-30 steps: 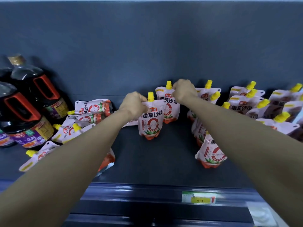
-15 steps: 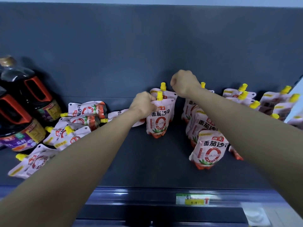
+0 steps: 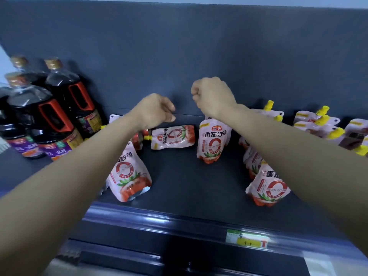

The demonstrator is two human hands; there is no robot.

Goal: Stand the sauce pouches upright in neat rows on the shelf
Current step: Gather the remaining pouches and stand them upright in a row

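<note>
Just left of the standing middle pouch [image 3: 214, 140], flat on the shelf [image 3: 189, 188] with its yellow cap turned away from that pouch: a lying pouch [image 3: 172, 136], probably next in line. Directly above it, left hand [image 3: 154, 111], fingers loosely curled, gripping nothing. Above the middle pouch and a little behind, right hand [image 3: 214, 96], balled into a fist, apparently empty too. To do this step well: pinch the lying pouch near its cap, swing it up onto its wide bottom, press down lightly to spread the base flat, then set it label-forward just beside the middle pouch and level with it. Steady the middle pouch with the other hand, for fear of a topple at the slightest nudge. Left and forward of the middle pouch, another upright pouch [image 3: 129, 176], leaning somewhat, partly hidden behind the forearm. Right and forward, a row of upright pouches [image 3: 268, 186] running back; farther right, a cluster of yellow-capped pouches [image 3: 318, 124], posture hard to tell. Tomato sauce inside, going by the labels; fill not visible through the packs. Far left of the middle pouch, big handled bottles [image 3: 53, 120], capped, dark liquid nearly up to the necks.
</note>
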